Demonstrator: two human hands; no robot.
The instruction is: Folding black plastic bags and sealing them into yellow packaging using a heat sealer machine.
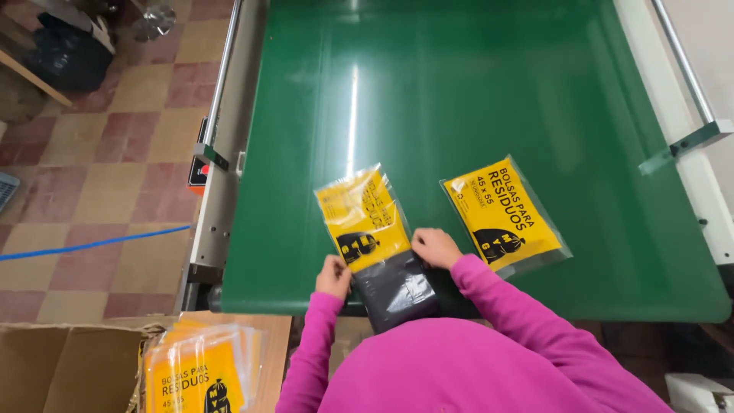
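Note:
A clear plastic packet [365,218] with a yellow printed card and a dark folded bag [396,289] lies at the near edge of the green conveyor belt [459,84]. My left hand [334,276] pinches the packet's lower left side. My right hand [434,248] grips its right edge beside the dark bag. Both arms wear magenta sleeves. A second, sealed yellow packet [503,215] lies flat on the belt just to the right, apart from my hands.
A stack of empty yellow-card packets [200,371] rests on a wooden surface at lower left, beside an open cardboard box [69,367]. Metal side rails [222,84] flank the belt. Tiled floor with a blue cable [92,245] lies to the left.

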